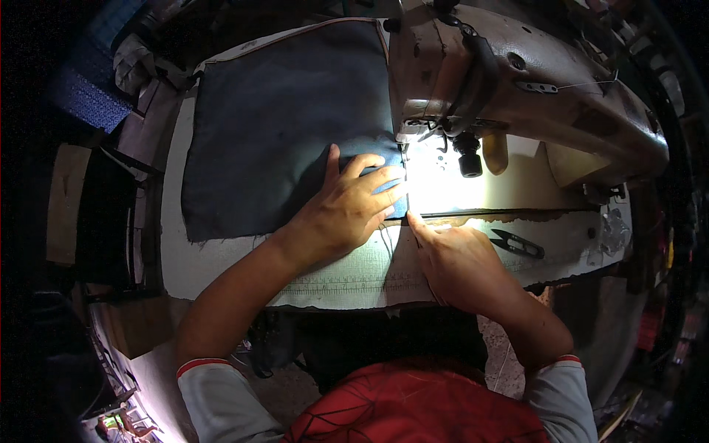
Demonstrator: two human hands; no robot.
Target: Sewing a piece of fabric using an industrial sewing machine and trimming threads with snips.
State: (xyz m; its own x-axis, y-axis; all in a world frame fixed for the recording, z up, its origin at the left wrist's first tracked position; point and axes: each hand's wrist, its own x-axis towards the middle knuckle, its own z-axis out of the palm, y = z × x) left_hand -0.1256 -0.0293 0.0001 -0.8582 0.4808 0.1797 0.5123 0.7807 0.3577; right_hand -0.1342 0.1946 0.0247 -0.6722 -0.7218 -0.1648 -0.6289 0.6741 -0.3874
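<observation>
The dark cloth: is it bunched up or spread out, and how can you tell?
Spread out: the cloth lies broad and mostly flat on the table, under the left hand, its outer edges showing.

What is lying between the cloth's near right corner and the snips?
In the head view, the right hand lies there, between the cloth and the snips.
</observation>
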